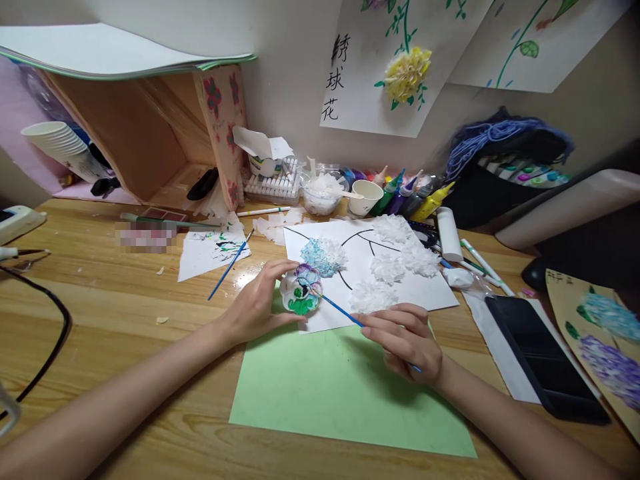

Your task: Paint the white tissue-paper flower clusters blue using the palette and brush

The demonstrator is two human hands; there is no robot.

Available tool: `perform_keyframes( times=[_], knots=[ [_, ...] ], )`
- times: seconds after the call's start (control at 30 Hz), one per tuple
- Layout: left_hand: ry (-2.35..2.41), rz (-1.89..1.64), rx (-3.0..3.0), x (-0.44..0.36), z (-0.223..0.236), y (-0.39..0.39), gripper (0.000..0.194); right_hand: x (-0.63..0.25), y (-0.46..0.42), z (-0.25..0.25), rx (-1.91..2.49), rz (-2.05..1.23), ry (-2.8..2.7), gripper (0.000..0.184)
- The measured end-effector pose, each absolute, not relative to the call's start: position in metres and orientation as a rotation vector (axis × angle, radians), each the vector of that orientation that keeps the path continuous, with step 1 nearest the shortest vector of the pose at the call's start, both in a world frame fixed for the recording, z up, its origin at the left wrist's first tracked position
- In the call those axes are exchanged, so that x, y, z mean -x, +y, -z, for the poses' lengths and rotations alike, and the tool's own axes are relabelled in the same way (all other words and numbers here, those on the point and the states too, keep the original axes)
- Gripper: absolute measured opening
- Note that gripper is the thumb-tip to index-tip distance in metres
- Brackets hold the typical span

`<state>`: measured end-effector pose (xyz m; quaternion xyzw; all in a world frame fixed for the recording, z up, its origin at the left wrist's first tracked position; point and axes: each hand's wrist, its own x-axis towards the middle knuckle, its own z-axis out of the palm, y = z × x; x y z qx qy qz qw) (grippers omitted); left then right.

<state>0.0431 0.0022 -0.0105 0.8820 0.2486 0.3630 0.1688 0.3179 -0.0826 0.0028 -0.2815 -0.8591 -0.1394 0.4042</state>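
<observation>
My left hand [257, 297] grips a small flower-shaped paint palette [286, 291] by its edge, fingers above and thumb below. Green, purple and pale blue paint lies in its wells. In my right hand [405, 340] is a blue paintbrush [343, 311], its tip down in the palette. Behind the palette, a white sheet [425, 290] carries black drawn branches and several white paper flowers [390, 268]. One flower [323, 257] is blue on its left part and white on its right. A green sheet [345, 393] lies under the white one, beneath my right hand.
A second blue brush [230, 267] rests by a paint-stained paper [200, 257] at left. Paint bottles [433, 202], a paper cup [365, 198] and a bowl of paper scraps [321, 197] line the wall. A black case [545, 360] lies right; a cardboard box [145, 133] stands back left.
</observation>
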Motion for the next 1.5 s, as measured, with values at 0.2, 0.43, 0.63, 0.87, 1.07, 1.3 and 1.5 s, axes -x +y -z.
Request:
perform_keyframes(
  times=[0.2,0.43,0.63,0.87,1.07,1.3,1.5],
  knots=[
    [0.737,-1.058,-2.54,-0.044,0.011,0.001,0.09,-0.313,-0.087,-0.005,0.691,0.477,-2.232,0.029],
    [0.759,-1.091,-2.571,-0.045,0.011,0.0,0.087,-0.304,-0.09,-0.014,0.72,0.534,-2.222,0.031],
    [0.755,-1.094,-2.557,-0.046,0.01,0.001,0.087,-0.303,-0.09,-0.014,0.751,0.569,-2.21,0.029],
    [0.759,-1.085,-2.525,-0.045,0.01,0.001,0.087,-0.305,-0.09,-0.013,0.745,0.575,-2.221,0.028],
    [0.785,-1.07,-2.506,-0.044,0.011,0.002,0.089,-0.314,-0.095,0.0,0.813,0.435,-2.123,0.033],
    [0.79,-1.028,-2.496,-0.042,0.01,0.004,0.087,-0.335,-0.07,0.016,0.976,0.04,-1.436,0.026],
    [0.749,-0.985,-2.473,-0.042,0.009,0.003,0.09,-0.341,-0.056,0.018,1.128,-0.027,-1.38,0.026]
  ],
)
